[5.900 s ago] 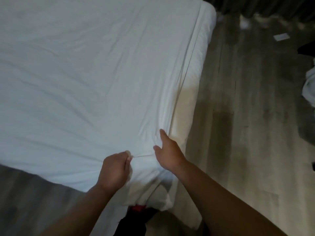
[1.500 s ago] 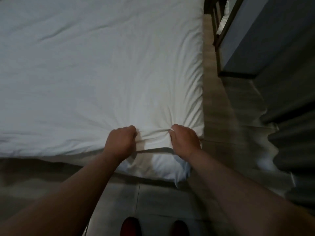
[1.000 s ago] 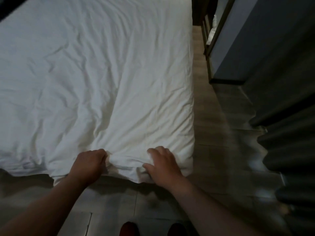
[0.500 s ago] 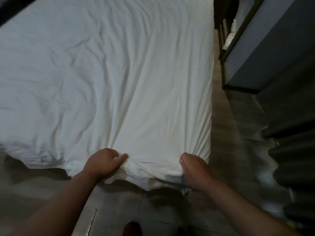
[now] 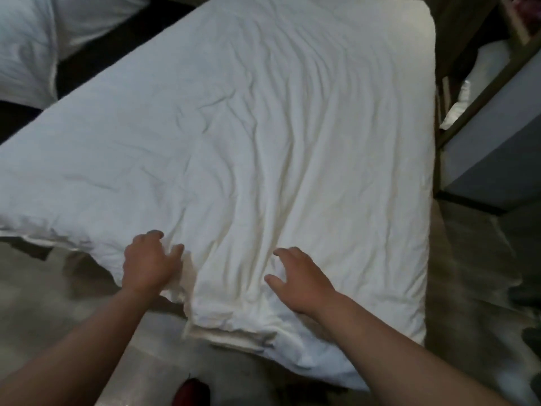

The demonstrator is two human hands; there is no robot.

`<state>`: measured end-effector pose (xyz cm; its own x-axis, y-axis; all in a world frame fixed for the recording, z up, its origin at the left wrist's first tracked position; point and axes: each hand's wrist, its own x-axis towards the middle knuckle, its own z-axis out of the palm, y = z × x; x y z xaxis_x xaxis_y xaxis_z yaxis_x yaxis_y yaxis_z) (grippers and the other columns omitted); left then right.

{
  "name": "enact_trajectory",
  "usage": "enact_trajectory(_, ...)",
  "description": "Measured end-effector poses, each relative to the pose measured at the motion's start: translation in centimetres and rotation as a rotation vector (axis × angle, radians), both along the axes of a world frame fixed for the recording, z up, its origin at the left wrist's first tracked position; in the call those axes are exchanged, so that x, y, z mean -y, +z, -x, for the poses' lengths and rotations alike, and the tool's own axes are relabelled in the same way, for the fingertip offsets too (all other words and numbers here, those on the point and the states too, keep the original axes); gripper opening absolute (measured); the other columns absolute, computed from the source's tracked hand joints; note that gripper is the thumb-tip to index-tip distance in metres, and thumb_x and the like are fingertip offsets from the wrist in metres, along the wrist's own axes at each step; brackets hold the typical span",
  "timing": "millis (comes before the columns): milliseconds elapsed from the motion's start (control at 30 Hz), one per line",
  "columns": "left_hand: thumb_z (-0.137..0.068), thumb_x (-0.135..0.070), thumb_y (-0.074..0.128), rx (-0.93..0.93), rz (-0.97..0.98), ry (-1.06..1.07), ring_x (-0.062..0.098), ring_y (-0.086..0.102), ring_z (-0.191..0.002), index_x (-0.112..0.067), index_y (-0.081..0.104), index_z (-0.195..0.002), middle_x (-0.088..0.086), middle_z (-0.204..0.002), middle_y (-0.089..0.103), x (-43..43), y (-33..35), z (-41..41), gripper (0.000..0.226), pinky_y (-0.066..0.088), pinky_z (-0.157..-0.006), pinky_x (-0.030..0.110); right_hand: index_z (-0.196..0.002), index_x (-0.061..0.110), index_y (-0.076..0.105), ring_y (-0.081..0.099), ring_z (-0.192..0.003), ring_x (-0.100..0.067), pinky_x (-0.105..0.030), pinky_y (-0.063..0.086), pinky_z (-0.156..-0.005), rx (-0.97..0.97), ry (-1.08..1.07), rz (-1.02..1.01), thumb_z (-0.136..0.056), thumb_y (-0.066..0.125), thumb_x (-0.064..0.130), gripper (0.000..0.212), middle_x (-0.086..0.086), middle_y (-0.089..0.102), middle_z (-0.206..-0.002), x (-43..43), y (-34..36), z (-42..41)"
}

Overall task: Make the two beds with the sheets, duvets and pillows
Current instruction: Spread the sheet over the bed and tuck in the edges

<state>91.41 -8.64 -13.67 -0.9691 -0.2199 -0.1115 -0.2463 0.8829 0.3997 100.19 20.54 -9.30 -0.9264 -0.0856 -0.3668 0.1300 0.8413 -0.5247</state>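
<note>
The rounded red toe of a shoe (image 5: 190,394) shows at the bottom edge, on the pale, glossy tiled floor (image 5: 58,303). Just beyond it both bare forearms reach onto the near end of the bed. The left hand (image 5: 147,263) has its fingers curled over a bunched ridge of the white, creased fabric duvet (image 5: 263,142) and grips it between thumb and fingers. The right hand (image 5: 298,281) is released, fingers spread, palm down on the cloth. Between the wrists the duvet's near hem (image 5: 231,329) is doubled over and hangs off the mattress edge. Long wrinkles run from the hands to the far end.

The step in hand looks like spreading the duvet on 1 of the 2 beds. The next move probably calls for unfolding that doubled hem and smoothing the wrinkles outward.

Further off, rumpled white bedding (image 5: 26,39) lies at upper left and a grey, flat-sided cabinet (image 5: 491,159) stands to the right.
</note>
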Motion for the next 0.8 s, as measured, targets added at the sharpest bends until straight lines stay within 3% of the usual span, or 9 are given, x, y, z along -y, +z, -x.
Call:
enact_trajectory(133, -0.07, -0.076, 0.063, 0.2, 0.13, 0.126, 0.045, 0.046, -0.12, -0.009, 0.046, -0.126, 0.023, -0.126, 0.048, 5.3, -2.4, 5.7, 0.089, 0.044, -0.097, 0.055, -0.146, 0.016, 0.036, 0.039, -0.133, -0.026, -0.036, 0.035, -0.109, -0.079, 0.038, -0.058, -0.088, 0.057, 0.063, 0.077, -0.007, 0.042, -0.143, 8.1, -0.9, 5.6)
enact_trajectory(233, -0.085, -0.074, 0.046, 0.219, 0.275, -0.013, 0.042, 0.049, -0.115, -0.012, 0.052, -0.123, 0.02, -0.122, 0.051, 7.4, -4.3, 9.5, 0.072, 0.042, -0.096, 0.05, -0.132, 0.015, 0.048, 0.05, -0.118, -0.03, -0.04, 0.042, -0.1, 0.046, -0.075, -0.185, -0.076, 0.051, 0.08, 0.087, -0.01, 0.051, -0.127, 13.1, -2.8, 9.6)
enact_trajectory(300, -0.096, -0.061, 0.034, 0.214, 0.331, -0.162, 0.038, 0.056, -0.108, -0.015, 0.061, -0.115, 0.016, -0.115, 0.06, 8.5, -5.2, 11.3, 0.057, 0.045, -0.093, 0.045, -0.126, 0.013, 0.052, 0.054, -0.114, -0.031, -0.039, 0.042, -0.095, 0.124, -0.089, -0.263, -0.087, 0.045, 0.072, 0.071, -0.011, 0.054, -0.124, 14.9, -4.7, 11.6)
enact_trajectory(400, -0.101, -0.053, 0.029, 0.157, 0.252, -0.327, 0.035, 0.063, -0.099, -0.012, 0.064, -0.095, 0.014, -0.103, 0.068, 10.5, -4.5, 12.6, 0.055, 0.05, -0.088, 0.041, -0.117, 0.013, 0.059, 0.059, -0.11, -0.029, -0.036, 0.042, -0.092, 0.149, 0.012, -0.328, -0.105, 0.03, 0.046, 0.045, -0.01, 0.062, -0.123, 16.3, -5.8, 13.3)
enact_trajectory(500, -0.1, -0.051, 0.034, 0.009, 0.184, -0.334, 0.037, 0.065, -0.091, -0.014, 0.059, -0.077, 0.014, -0.089, 0.068, 15.5, -0.6, 13.4, 0.051, 0.049, -0.08, 0.041, -0.11, 0.015, 0.06, 0.06, -0.103, -0.028, -0.034, 0.037, -0.079, 0.092, 0.093, -0.311, -0.106, 0.024, 0.045, 0.046, -0.007, 0.065, -0.115, 19.7, -4.8, 14.0)
enact_trajectory(633, -0.099, -0.054, 0.032, 0.068, 0.297, -0.341, 0.033, 0.065, -0.091, -0.019, 0.045, -0.07, 0.008, -0.088, 0.067, 21.1, 1.2, 11.5, 0.047, 0.047, -0.077, 0.038, -0.106, 0.017, 0.059, 0.06, -0.097, -0.027, -0.032, 0.03, -0.074, 0.035, 0.216, -0.313, -0.105, 0.018, 0.049, 0.052, -0.005, 0.066, -0.108, 23.9, -4.1, 13.0)
enact_trajectory(700, -0.099, -0.05, 0.04, 0.179, 0.143, -0.379, 0.034, 0.063, -0.095, -0.021, 0.044, -0.075, 0.01, -0.093, 0.065, 20.8, -1.0, 9.9, 0.038, 0.045, -0.078, 0.038, -0.111, 0.017, 0.058, 0.059, -0.103, -0.025, -0.033, 0.034, -0.078, 0.101, 0.211, -0.319, -0.1, 0.007, 0.055, 0.064, -0.004, 0.065, -0.113, 23.6, -4.6, 11.9)
enact_trajectory(800, -0.096, -0.049, 0.05, 0.323, -0.245, -0.386, 0.025, 0.059, -0.082, -0.019, 0.046, -0.07, 0.002, -0.08, 0.057, 20.3, -3.1, 9.8, 0.04, 0.041, -0.069, 0.035, -0.117, 0.017, 0.056, 0.057, -0.111, -0.024, -0.034, 0.039, -0.093, 0.181, 0.216, -0.346, -0.106, 0.023, 0.044, 0.044, -0.005, 0.062, -0.122, 22.9, -4.9, 12.0)
